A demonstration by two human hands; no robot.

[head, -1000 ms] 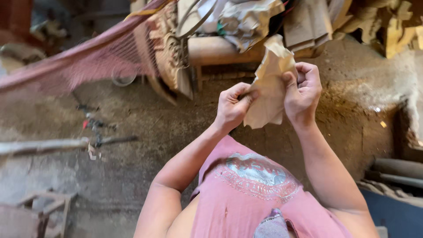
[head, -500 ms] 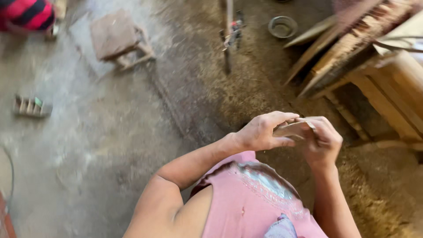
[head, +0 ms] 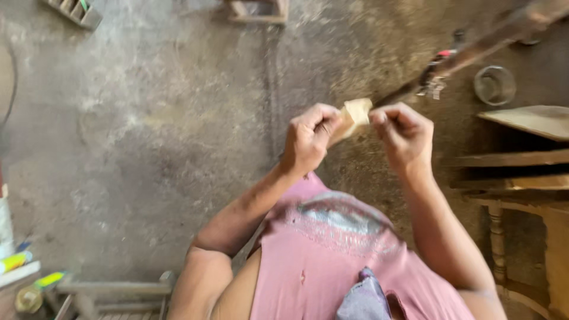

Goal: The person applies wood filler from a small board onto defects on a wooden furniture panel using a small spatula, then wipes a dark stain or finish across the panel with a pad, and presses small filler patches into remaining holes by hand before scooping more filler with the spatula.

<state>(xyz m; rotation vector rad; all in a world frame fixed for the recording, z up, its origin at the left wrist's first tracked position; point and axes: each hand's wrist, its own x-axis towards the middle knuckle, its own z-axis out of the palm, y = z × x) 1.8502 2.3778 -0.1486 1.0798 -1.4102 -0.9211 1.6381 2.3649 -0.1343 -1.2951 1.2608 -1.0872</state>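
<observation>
A small folded piece of tan sheet material (head: 357,111), probably sandpaper though motion blur prevents confirmation, is held in the air in front of the person's chest, above the floor. The left hand (head: 309,137) grips it from the left side: its fingers (head: 323,121) are curled tightly, with the piece pinched at the thumb side of the fist. The right hand (head: 405,133) meets the piece from the right; its fingers (head: 385,118) are bent and closed against the right edge of the piece, so both hands are grasping the same item. The two hands are just beside each other, with only the folded piece between them.

Below the hands is the person's pink sleeveless top (head: 338,249), with a grey-blue cloth (head: 364,299) hanging at the lower front.

Behind the hands, a long dark bar or pole (head: 474,53) runs diagonally from the folded piece towards the upper right corner; whether it touches the piece cannot be determined. A round metal bowl (head: 494,85) sits on the floor near that bar. At the right edge stands wooden furniture with flat boards and a turned leg (head: 496,243).

The concrete floor (head: 148,118) is dusty and grey. A small wooden frame (head: 258,10) lies at the top edge, a slatted block (head: 74,10) at upper left. At lower left are a yellow-green tube (head: 18,261) and a wooden stool frame (head: 112,290).
</observation>
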